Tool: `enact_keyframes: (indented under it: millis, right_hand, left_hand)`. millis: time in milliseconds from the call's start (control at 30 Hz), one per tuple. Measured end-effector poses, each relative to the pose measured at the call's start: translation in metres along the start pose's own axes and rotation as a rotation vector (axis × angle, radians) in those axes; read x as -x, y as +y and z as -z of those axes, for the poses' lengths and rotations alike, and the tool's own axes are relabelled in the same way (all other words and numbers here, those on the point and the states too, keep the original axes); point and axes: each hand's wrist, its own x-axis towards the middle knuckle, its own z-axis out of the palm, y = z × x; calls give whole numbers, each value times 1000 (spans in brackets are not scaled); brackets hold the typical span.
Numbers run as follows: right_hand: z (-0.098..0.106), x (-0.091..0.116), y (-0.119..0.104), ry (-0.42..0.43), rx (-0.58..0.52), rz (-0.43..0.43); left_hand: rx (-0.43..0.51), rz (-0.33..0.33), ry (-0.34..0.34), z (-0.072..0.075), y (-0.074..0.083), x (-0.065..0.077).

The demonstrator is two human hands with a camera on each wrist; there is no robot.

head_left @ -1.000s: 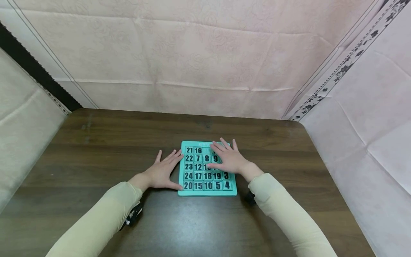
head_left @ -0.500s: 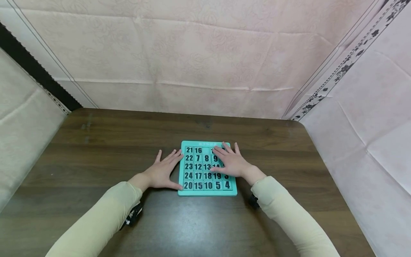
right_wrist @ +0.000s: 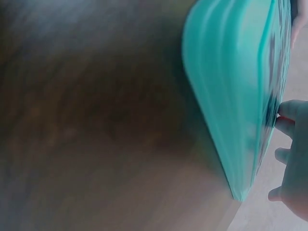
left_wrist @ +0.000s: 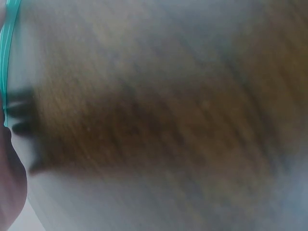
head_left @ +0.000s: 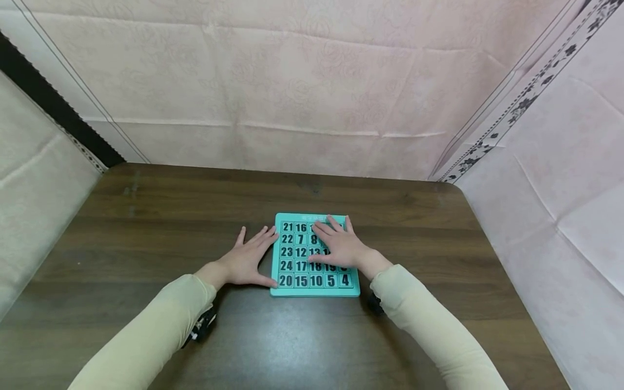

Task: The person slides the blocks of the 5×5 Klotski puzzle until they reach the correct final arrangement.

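Observation:
A turquoise number slide puzzle [head_left: 312,293] lies flat on the table, with black numbers on its square tiles. At its left edge rests my left hand [head_left: 244,264], fingers spread and thumb near the lower left corner. My right hand [head_left: 343,248] is laid over the upper right of the puzzle, its fingertips on the top rows beside the tile 16 and its thumb lower down. Several tiles are hidden beneath it. In the right wrist view the fingers [right_wrist: 285,108] touch the tile face. Only a sliver of the puzzle's edge [left_wrist: 5,62] shows in the left wrist view.
The brown wooden table [head_left: 195,206] extends around the puzzle on all sides. Pale patterned cloth [head_left: 292,97] hangs behind it, with more cloth at the left and right. Both wrists carry small black devices [head_left: 202,325].
My right hand first shifted right and slightly nearer, then slid left across the top rows. Its fingertips now cover the slot right of 16 that showed bare before. The left hand stays put.

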Motion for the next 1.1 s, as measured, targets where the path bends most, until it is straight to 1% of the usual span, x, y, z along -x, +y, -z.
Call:
enact_keyframes:
  millis: [167, 267, 367, 500, 667, 767, 933, 1100]
  right_hand:
    - [1, 0, -1, 2, -5, 2]
    - [0, 1, 2, 3, -8, -4]
    - [-1, 5, 9, 17, -26, -10]
    - [-3, 13, 22, 36, -54, -41]
    - [-6, 24, 36, 23, -42, -93]
    - [-8, 28, 40, 18, -41, -97]
    - [-10, 29, 42, 32, -47, -80]
    - [-10, 28, 37, 27, -34, -76]
  left_hand:
    - [2, -4, 2, -1, -1, 0]
    - [0, -12, 9, -1, -1, 0]
    - [-5, -16, 8, -2, -1, 0]
    - [-4, -13, 1, -3, -1, 1]
    - [-5, -8, 3, -2, -1, 1]
    - [-13, -5, 2, -2, -2, 0]
    - [-10, -10, 10, -2, -2, 1]
    - [-10, -13, 15, -2, -3, 1]
